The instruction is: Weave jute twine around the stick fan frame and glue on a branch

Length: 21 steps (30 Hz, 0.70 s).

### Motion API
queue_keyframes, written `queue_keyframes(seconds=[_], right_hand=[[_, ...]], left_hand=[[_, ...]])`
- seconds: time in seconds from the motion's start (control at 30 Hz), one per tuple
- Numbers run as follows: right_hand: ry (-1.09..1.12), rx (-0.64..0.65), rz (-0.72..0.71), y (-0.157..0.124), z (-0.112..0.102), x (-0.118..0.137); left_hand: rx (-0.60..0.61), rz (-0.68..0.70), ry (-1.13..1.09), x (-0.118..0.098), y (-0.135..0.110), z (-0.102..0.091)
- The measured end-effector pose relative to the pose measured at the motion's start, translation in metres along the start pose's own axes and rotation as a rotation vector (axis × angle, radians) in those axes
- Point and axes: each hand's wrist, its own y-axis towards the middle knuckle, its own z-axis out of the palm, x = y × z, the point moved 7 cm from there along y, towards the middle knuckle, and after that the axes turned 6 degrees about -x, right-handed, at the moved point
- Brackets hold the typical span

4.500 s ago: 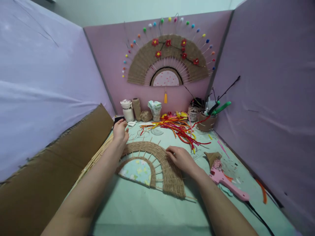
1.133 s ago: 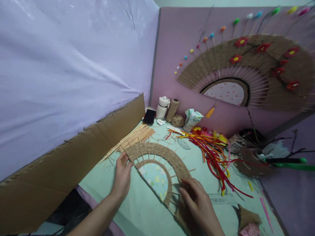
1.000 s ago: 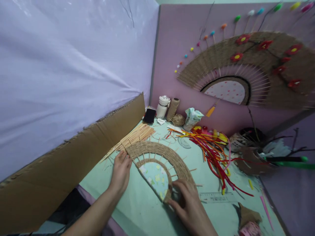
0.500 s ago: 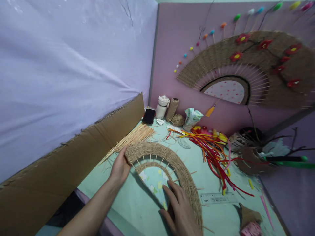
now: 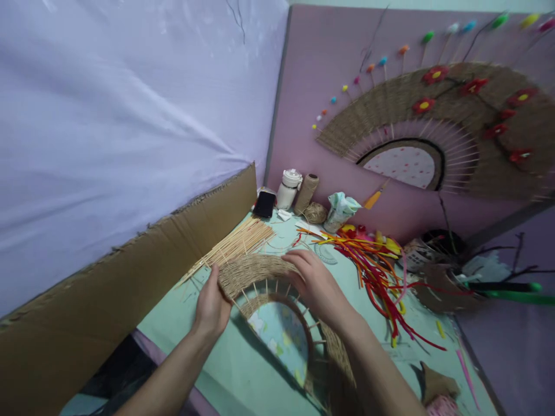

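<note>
- Woven fan (image 5: 254,271) sits near centre over the green tabletop (image 5: 234,378), between your hands; its flowered half-disc (image 5: 280,332) faces up, with thin spokes between disc and band.
- At far left of you, a cardboard strip (image 5: 182,245) stands on edge.
- Your left hand (image 5: 211,306) grips the fan's left end, thumb lying along the band.
- Just beyond that hand you have a spread of thin sticks (image 5: 240,240).
- On the far side, left to right, you see a black phone (image 5: 264,204), a white bottle (image 5: 287,192) and a twine spool (image 5: 307,193).
- Your right hand (image 5: 314,283) reaches across the fan, its bent fingers at the band's far edge; you cannot tell from here whether it is pinching.
- Beyond it are a twine ball (image 5: 315,213) and a cloth-topped cup (image 5: 341,211).
- Farther right you find red and orange fuzzy strips (image 5: 375,271).
- Above them, a flower-trimmed fan (image 5: 366,112) hangs on the wall.
- Near right, you have a brown scrap (image 5: 437,381) and a pink stick (image 5: 467,375).
</note>
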Motion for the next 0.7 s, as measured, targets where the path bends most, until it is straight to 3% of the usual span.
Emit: queue_keyframes(seconds=[0.1,0.2,0.33,0.47,0.57,0.7], right_hand=[[0.008,0.036,-0.084,0.041,0.028,-0.011],[0.085,0.041,-0.048,0.068,0.05,-0.037],[0.086,0.194,0.05,0.085,0.075,-0.069],[0.094,0.373,0.003,0.09,0.097,-0.071],[0.105,0.423,-0.002,0.088,0.103,-0.067],[0.089,0.317,0.057,0.086,0.09,-0.073]], left_hand=[[0.039,0.009,-0.015,-0.003,-0.007,0.002],[0.075,0.025,-0.034,-0.006,-0.011,0.002],[0.079,0.032,-0.045,-0.008,-0.014,-0.002],[0.039,0.036,-0.039,-0.01,-0.016,-0.005],[0.028,0.037,-0.041,-0.01,-0.016,-0.007],[0.003,0.053,-0.033,-0.01,-0.016,-0.011]])
